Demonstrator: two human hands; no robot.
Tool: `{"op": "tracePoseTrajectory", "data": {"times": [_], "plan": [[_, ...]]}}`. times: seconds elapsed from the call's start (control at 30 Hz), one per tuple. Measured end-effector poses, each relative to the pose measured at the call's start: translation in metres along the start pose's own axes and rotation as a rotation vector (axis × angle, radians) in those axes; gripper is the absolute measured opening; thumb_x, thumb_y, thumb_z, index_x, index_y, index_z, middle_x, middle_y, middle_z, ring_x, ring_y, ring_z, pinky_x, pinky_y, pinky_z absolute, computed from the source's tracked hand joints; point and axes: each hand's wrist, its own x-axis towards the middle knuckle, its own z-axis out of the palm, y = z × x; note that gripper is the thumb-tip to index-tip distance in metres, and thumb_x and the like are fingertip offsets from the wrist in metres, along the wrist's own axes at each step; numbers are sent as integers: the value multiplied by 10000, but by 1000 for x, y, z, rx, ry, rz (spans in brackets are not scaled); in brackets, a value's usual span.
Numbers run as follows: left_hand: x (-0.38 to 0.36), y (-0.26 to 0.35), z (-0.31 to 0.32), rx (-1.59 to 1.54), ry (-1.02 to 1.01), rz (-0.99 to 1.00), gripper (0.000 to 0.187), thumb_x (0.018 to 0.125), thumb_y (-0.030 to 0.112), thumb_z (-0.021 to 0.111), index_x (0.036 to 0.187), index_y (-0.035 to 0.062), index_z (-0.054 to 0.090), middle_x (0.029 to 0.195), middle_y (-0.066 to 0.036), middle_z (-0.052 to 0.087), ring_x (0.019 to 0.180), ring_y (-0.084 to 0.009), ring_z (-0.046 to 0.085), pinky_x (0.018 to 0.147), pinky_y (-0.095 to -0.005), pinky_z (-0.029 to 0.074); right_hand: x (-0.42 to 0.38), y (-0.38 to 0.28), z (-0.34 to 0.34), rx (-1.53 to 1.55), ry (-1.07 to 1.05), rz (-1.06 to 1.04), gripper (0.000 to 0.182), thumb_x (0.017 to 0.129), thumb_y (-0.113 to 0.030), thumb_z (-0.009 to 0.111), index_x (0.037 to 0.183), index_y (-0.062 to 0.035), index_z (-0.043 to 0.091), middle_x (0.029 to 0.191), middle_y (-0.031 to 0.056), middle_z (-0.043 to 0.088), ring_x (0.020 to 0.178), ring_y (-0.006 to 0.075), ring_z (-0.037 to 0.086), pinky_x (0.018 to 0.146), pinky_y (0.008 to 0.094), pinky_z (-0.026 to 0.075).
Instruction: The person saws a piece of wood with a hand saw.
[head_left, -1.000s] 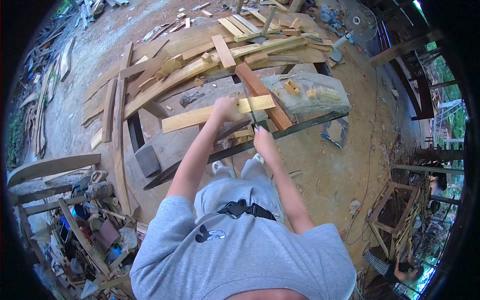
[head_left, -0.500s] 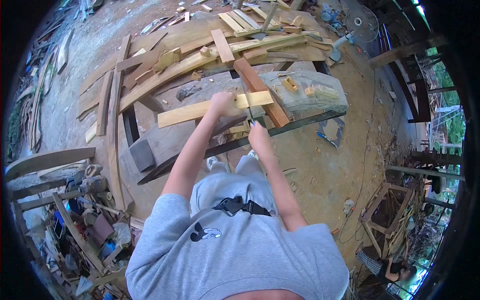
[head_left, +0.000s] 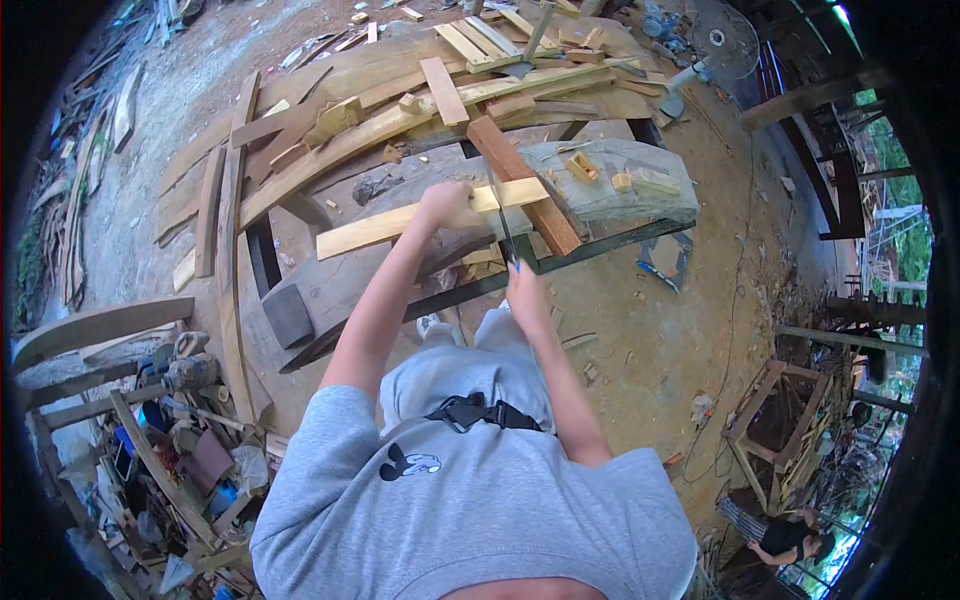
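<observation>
A pale wooden board [head_left: 368, 229] lies across the workbench, its right end resting on a reddish-brown wooden block [head_left: 553, 226]. My left hand [head_left: 447, 206] grips the board and presses it down near its middle. My right hand [head_left: 528, 292] is closed round the handle of a handsaw [head_left: 504, 217], just past the bench's near edge. The saw's thin dark blade crosses the board a little right of my left hand. My fingers hide most of the handle.
The grey, worn workbench [head_left: 640, 160] also bears a small wooden hand plane [head_left: 581, 167] and offcuts. Behind it, long planks [head_left: 425, 118] are stacked. A standing fan [head_left: 718, 40] is at the upper right. Another person [head_left: 785, 538] is at the lower right. Scrap [head_left: 205, 455] piles up at left.
My right hand has drawn the saw back toward my body, so more of the blade shows on the near side of the board. My left hand has stayed in place.
</observation>
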Motion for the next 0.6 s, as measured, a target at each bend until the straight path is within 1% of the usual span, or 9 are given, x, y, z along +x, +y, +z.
{"op": "tracePoseTrajectory", "data": {"times": [0.03, 0.1, 0.13, 0.17, 0.23, 0.33, 0.43, 0.57, 0.6], "plan": [[3, -2, -2, -20, -36, -13, 468, 506, 428, 616, 763, 37, 632, 737, -179, 609, 709, -321, 595, 643, -381, 476, 12, -1, 6, 5, 6, 1, 233, 870, -182, 396, 879, 26, 499, 729, 268, 555, 733, 425, 532, 604, 487, 412], [6, -4, -4, -48, -33, -9, 477, 507, 439, 616, 760, 35, 632, 731, -182, 607, 707, -321, 594, 640, -382, 474, 28, 2, 14, -60, 38, -63, 239, 870, -198, 403, 895, 22, 493, 735, 271, 555, 736, 429, 532, 603, 490, 414], [5, -5, -3, -75, -34, -11, 486, 507, 450, 617, 756, 33, 631, 725, -185, 605, 704, -322, 594, 636, -383, 472, 25, 4, 15, -111, 36, -36, 231, 867, -203, 413, 895, 14, 489, 725, 266, 556, 727, 432, 530, 593, 499, 412], [5, -5, -1, -76, -38, -14, 486, 507, 450, 617, 756, 33, 631, 725, -185, 605, 704, -322, 594, 636, -383, 472, 16, 7, 15, -111, 32, -33, 231, 867, -203, 413, 895, 14, 489, 725, 266, 556, 727, 432, 530, 593, 499, 412], [5, -5, -1, -66, -3, -34, 464, 506, 434, 615, 745, 36, 631, 733, -182, 606, 710, -321, 593, 640, -382, 471, -10, 13, 8, -26, 7, 54, 226, 867, -203, 410, 883, 7, 488, 712, 263, 555, 712, 435, 532, 577, 510, 405], [0, 1, -1, -34, 18, -35, 425, 515, 403, 608, 741, 44, 631, 747, -175, 609, 719, -323, 590, 651, -383, 472, -47, 11, -12, -76, -14, 25, 226, 867, -202, 401, 879, 3, 494, 708, 257, 557, 711, 429, 536, 574, 509, 403], [-8, 8, -1, 28, 53, -24, 416, 519, 373, 604, 773, 45, 626, 753, -172, 610, 728, -321, 590, 664, -383, 473, -31, 16, -9, -91, -31, 23, 232, 867, -200, 395, 877, 7, 502, 714, 256, 559, 710, 423, 540, 574, 505, 400], [-11, 13, 1, 45, 36, -12, 426, 517, 360, 606, 802, 44, 613, 751, -173, 611, 730, -318, 592, 667, -388, 473, 45, -7, 16, -139, 30, -63, 238, 865, -193, 392, 841, 11, 512, 712, 252, 563, 704, 406, 555, 595, 484, 430], [-12, 14, 1, 47, 33, -31, 428, 513, 356, 612, 802, 40, 609, 750, -176, 610, 730, -317, 593, 664, -389, 473, 45, -9, 14, -138, 29, -63, 238, 865, -193, 392, 841, 11, 512, 712, 252, 563, 704, 406, 555, 595, 484, 430]]}}
